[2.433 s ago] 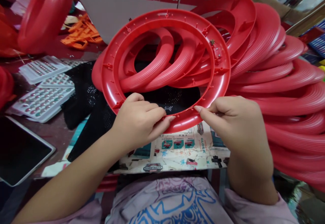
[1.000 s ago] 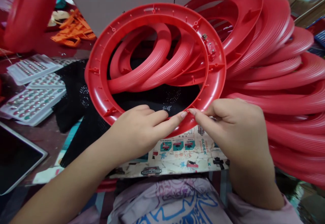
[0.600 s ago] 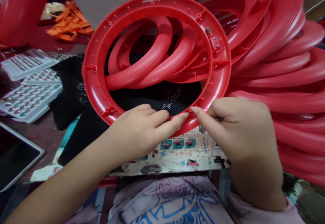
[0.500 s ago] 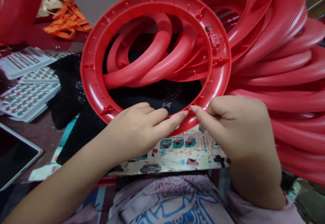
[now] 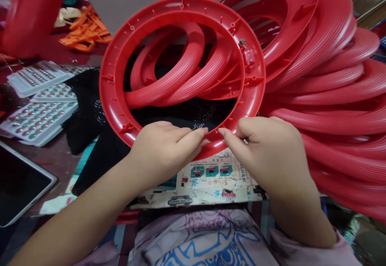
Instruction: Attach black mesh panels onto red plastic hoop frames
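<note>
A large red plastic ring (image 5: 114, 101), hollow side towards me, stands tilted in front of me. My left hand (image 5: 164, 151) grips its lower rim with the fingers closed over the inner edge. Next to it my right hand (image 5: 268, 153) pinches the same rim, thumb and forefinger pressed together at the inner edge. The fingertips of both hands almost meet. A small metal part (image 5: 245, 51) sits on the ring's upper right. Black mesh cloth (image 5: 96, 137) lies under the ring.
A tall pile of red rings (image 5: 337, 97) fills the right side, and more rings (image 5: 175, 77) lie behind the held one. White trays of small coloured pieces (image 5: 39, 117), a dark tablet (image 5: 21, 181) and orange plastic parts (image 5: 84, 35) are at the left. A printed sheet (image 5: 211, 181) lies near me.
My hands have shifted a little left along the ring's lower rim and the ring has turned slightly. The view has moved down a bit.
</note>
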